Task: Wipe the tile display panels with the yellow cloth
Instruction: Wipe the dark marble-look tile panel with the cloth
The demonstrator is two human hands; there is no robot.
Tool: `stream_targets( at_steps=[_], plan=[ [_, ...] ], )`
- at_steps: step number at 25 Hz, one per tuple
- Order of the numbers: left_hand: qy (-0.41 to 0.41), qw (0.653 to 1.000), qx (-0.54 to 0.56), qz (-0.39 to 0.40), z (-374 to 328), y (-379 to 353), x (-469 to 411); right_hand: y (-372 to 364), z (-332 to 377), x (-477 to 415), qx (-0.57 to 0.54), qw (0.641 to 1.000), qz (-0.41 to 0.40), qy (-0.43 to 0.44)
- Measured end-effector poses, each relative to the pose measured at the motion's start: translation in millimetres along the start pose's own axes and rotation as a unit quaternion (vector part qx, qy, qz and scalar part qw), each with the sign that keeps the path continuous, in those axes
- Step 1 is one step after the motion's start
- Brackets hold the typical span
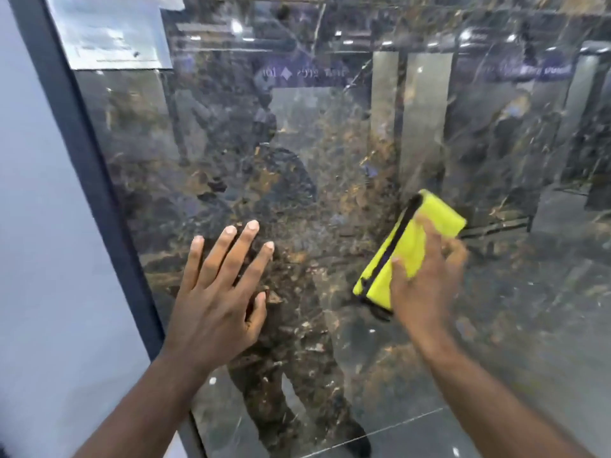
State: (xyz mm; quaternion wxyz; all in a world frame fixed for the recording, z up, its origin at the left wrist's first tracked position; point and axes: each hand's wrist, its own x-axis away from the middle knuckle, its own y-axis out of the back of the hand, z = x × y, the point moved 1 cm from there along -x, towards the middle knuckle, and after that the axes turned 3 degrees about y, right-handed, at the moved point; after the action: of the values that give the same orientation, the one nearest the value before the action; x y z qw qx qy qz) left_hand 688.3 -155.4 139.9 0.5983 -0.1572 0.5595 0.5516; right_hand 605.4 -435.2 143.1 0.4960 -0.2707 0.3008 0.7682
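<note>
A glossy dark marble-patterned tile display panel fills the view and mirrors the showroom. My left hand lies flat on it at lower left, fingers straight and spread. My right hand, blurred, presses a folded yellow cloth with a dark edge against the panel at right of centre. The fingers lie over the cloth's lower right part, with the thumb on its lower edge.
A dark metal frame runs down the panel's left edge, with a pale wall beyond it. A white paper label is stuck at the panel's top left. A thin seam crosses the panel near the bottom.
</note>
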Motion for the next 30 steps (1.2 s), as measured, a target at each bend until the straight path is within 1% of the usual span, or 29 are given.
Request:
stream_targets(
  at_steps=[2, 3, 4, 5, 6, 8, 9, 10, 11, 12, 13, 14, 15, 16, 18, 19, 20, 22, 23, 24, 26, 27, 28, 30],
  plan=[
    [0.002, 1.0, -0.001, 0.002, 7, 4, 1, -19, 30, 35, 0.0, 0.994, 0.053, 0.094],
    [0.002, 1.0, 0.001, 0.006, 11, 6, 1, -24, 47, 34, 0.002, 0.989, 0.057, 0.139],
    [0.005, 1.0, 0.005, 0.007, 15, 8, 1, -26, 58, 20, 0.002, 0.985, 0.048, 0.164],
    [0.008, 1.0, 0.01, 0.008, 19, 9, 2, -26, 64, 3, 0.003, 0.986, 0.032, 0.167],
    [0.01, 1.0, 0.01, 0.009, 25, 12, 5, -23, 61, -13, 0.006, 0.989, 0.007, 0.148],
    [0.012, 1.0, 0.005, 0.012, 36, 16, 15, -15, 43, -19, 0.0, 0.996, -0.033, 0.085],
    [0.017, 1.0, 0.002, 0.014, 42, 17, 21, -15, 37, -4, -0.01, 0.998, -0.029, 0.056],
    [0.023, 1.0, 0.002, 0.017, 47, 19, 26, -20, 39, 20, -0.014, 0.999, -0.008, 0.05],
    [0.029, 0.999, 0.004, 0.02, 51, 20, 30, -28, 50, 46, -0.014, 0.997, 0.027, 0.066],
    [0.032, 0.999, 0.007, 0.023, 54, 20, 32, -38, 66, 66, -0.009, 0.992, 0.066, 0.104],
    [0.033, 0.999, 0.007, 0.025, 56, 21, 34, -48, 84, 74, -0.002, 0.983, 0.094, 0.16],
    [0.033, 0.999, 0.007, 0.027, 58, 22, 36, -54, 104, 66, 0.007, 0.973, 0.102, 0.207],
    [0.037, 0.999, 0.006, 0.028, 62, 24, 39, -56, 124, 50, 0.01, 0.968, 0.094, 0.231],
    [0.045, 0.999, 0.005, 0.027, 67, 26, 42, -56, 134, 32, 0.006, 0.969, 0.076, 0.236],
    [0.067, 0.997, 0.008, 0.026, 78, 30, 53, -51, 127, 6, 0.001, 0.978, 0.021, 0.207],
    [0.081, 0.996, 0.01, 0.028, 83, 31, 60, -50, 115, 8, -0.006, 0.981, -0.002, 0.192],
    [0.095, 0.995, 0.013, 0.029, 86, 32, 69, -53, 106, 23, -0.016, 0.985, -0.005, 0.174],
    [0.113, 0.993, 0.022, 0.038, 89, 30, 83, -67, 108, 75, -0.019, 0.986, 0.041, 0.161],
    [0.114, 0.992, 0.027, 0.046, 90, 30, 91, -78, 120, 99, -0.018, 0.981, 0.078, 0.174],
    [0.11, 0.992, 0.031, 0.052, 93, 30, 96, -88, 139, 112, -0.023, 0.972, 0.11, 0.206],
    [0.11, 0.991, 0.032, 0.063, 100, 31, 104, -100, 177, 103, -0.046, 0.953, 0.139, 0.266],
    [0.115, 0.99, 0.027, 0.072, 102, 31, 107, -100, 188, 86, -0.061, 0.95, 0.131, 0.278],
    [0.12, 0.989, 0.021, 0.084, 103, 31, 110, -99, 188, 69, -0.073, 0.953, 0.104, 0.273],
    [0.128, 0.987, 0.017, 0.101, 100, 30, 114, -87, 164, 51, -0.09, 0.964, 0.038, 0.246]
  ],
)
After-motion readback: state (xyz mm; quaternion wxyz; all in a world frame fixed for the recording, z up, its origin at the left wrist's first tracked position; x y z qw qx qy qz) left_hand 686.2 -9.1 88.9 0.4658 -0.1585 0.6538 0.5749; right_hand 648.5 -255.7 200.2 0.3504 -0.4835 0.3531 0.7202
